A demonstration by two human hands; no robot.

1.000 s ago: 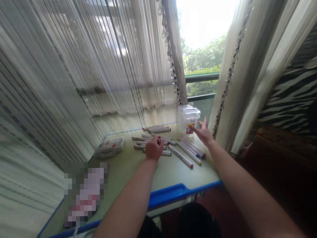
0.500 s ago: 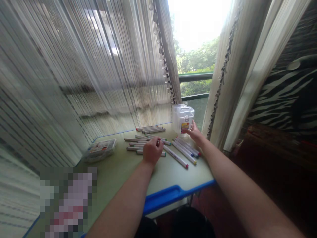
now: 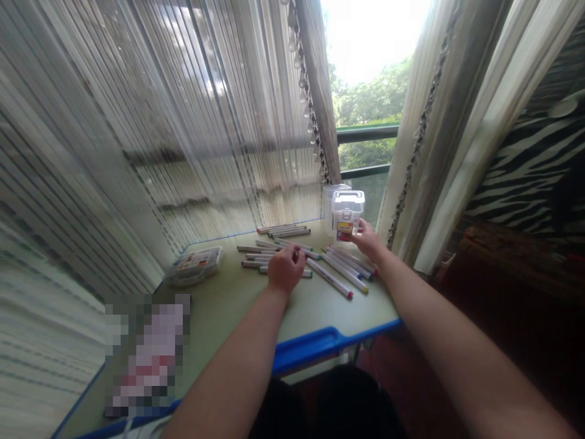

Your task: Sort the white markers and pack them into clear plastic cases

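Observation:
My right hand (image 3: 368,239) grips the right side of a clear plastic box (image 3: 348,214) with a lid, a handle and a yellow-and-red label. The thumb lies across its front near the label. My left hand (image 3: 287,267) is over the loose markers in the middle of the table, its fingers curled together; whatever they hold, if anything, is hidden. White markers (image 3: 336,282) with coloured ends lie between the two hands. Several more markers (image 3: 256,257) lie to the left of my left hand, partly covered by it.
Behind the gripped box stands another clear container (image 3: 328,210). A flat clear case (image 3: 195,266) lies at the table's left, with a blurred pinkish item (image 3: 153,341) nearer. The table (image 3: 237,323) has a blue front tray edge (image 3: 311,346). Curtains (image 3: 219,122) hang behind.
The clear box has shifted slightly right, away from the container behind it, with my right hand on it. My left hand stays over the markers. The whole view has shifted a little.

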